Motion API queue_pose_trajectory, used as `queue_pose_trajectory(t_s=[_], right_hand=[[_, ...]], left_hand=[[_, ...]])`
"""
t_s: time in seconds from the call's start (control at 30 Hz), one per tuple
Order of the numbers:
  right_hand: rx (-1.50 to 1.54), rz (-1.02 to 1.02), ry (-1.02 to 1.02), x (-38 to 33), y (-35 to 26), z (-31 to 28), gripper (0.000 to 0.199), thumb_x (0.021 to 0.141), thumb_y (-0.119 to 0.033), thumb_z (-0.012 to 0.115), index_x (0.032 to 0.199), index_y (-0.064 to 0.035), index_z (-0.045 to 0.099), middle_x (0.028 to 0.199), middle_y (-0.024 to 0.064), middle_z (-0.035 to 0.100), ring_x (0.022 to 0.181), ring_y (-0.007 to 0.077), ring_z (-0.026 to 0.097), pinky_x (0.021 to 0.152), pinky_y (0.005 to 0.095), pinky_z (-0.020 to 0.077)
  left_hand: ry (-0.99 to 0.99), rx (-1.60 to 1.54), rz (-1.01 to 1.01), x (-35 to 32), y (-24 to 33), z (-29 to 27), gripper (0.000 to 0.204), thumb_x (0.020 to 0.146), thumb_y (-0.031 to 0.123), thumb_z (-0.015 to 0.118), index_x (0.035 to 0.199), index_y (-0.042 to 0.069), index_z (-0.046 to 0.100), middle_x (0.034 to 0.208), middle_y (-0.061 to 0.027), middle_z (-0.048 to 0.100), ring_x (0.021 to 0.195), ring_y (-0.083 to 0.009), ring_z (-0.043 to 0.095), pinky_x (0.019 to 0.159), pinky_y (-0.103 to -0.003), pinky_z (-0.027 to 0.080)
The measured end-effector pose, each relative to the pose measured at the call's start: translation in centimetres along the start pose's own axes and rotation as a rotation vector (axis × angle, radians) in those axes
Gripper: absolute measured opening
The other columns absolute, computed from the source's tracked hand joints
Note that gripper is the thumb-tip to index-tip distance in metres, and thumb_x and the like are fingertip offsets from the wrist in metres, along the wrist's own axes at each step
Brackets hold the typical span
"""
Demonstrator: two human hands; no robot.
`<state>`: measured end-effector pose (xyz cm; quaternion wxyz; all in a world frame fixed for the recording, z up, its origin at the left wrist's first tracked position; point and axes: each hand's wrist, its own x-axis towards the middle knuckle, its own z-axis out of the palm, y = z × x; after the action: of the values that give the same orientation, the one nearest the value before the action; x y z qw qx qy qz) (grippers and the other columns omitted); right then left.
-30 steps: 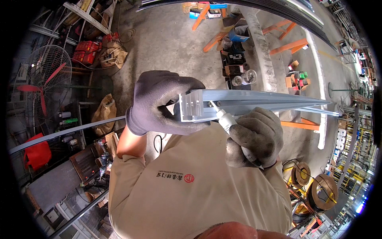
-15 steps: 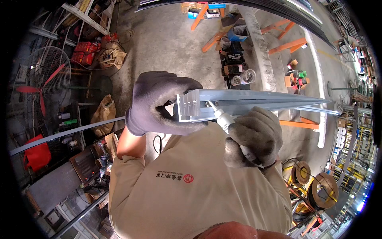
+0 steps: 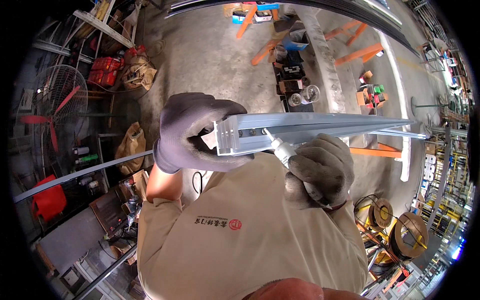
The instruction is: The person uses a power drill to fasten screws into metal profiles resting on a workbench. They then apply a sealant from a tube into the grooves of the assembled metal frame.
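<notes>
A long grey metal profile (image 3: 320,122) runs from my left hand away to the right. My gloved left hand (image 3: 192,132) is closed around its near end, where a pale end piece (image 3: 227,138) sits. Small dark screws (image 3: 252,132) show in the profile's channel. In my gloved right hand (image 3: 320,170) is a small white squeeze bottle (image 3: 284,151). Its narrow nozzle points up into the channel, close beside the screws; whether the tip touches the metal I cannot tell. My right fingers hide the bottle's lower part.
Orange trestles (image 3: 360,53) and a white-wrapped beam (image 3: 325,60) stand beyond the profile. Boxes and tubs (image 3: 310,93) sit near them. A caged fan (image 3: 55,107) is at left, with a red tool case (image 3: 105,71) behind it. Cable spools (image 3: 407,236) lie at lower right.
The profile's end and my left hand have shifted slightly left and down. The nozzle now sits farther right along the channel relative to the end piece, and the screws show more plainly.
</notes>
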<state>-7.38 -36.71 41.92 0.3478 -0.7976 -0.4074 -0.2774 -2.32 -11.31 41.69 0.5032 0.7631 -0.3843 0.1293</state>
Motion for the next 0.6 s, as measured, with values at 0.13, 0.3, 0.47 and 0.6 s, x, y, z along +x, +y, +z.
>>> queue_pose_trajectory(t_s=[0.13,0.3,0.47,0.6], right_hand=[[0.005,0.049,0.085,-0.8,0.0,0.6,0.023,0.065,-0.006,0.069,0.088,-0.0059,0.068,0.073,0.0089,0.064,0.060,0.0269,0.062,0.056,0.0373,0.0493],[0.052,0.086,0.050,-0.3,-0.1,0.3,0.027,0.067,-0.004,0.069,0.093,-0.0068,0.068,0.076,0.0088,0.065,0.060,0.0274,0.062,0.056,0.0381,0.0497],[0.052,0.150,-0.026,-0.1,-0.1,-0.7,0.024,0.071,0.000,0.063,0.094,-0.0066,0.064,0.077,0.0096,0.066,0.062,0.0284,0.064,0.061,0.0403,0.0527],[0.210,0.270,0.121,-0.9,0.2,-0.1,0.037,0.058,-0.010,0.078,0.094,-0.0053,0.073,0.078,0.0089,0.066,0.065,0.0307,0.064,0.059,0.0377,0.0498]], left_hand=[[0.013,0.038,-0.012,-0.1,0.1,0.1,0.045,0.056,0.026,0.093,0.092,0.005,0.075,0.069,-0.0085,0.067,0.055,-0.0249,0.061,0.052,-0.031,0.045],[0.012,0.036,-0.005,-0.1,-0.1,0.1,0.045,0.057,0.027,0.093,0.092,0.005,0.075,0.069,-0.0087,0.067,0.054,-0.0246,0.061,0.051,-0.031,0.045],[0.016,0.021,0.009,-0.1,-0.3,0.2,0.045,0.056,0.026,0.094,0.091,0.005,0.075,0.069,-0.0088,0.067,0.053,-0.0250,0.061,0.051,-0.031,0.045],[0.032,0.007,0.004,-0.2,-0.5,0.5,0.045,0.056,0.026,0.094,0.091,0.004,0.075,0.068,-0.0084,0.067,0.053,-0.0252,0.062,0.051,-0.031,0.045]])
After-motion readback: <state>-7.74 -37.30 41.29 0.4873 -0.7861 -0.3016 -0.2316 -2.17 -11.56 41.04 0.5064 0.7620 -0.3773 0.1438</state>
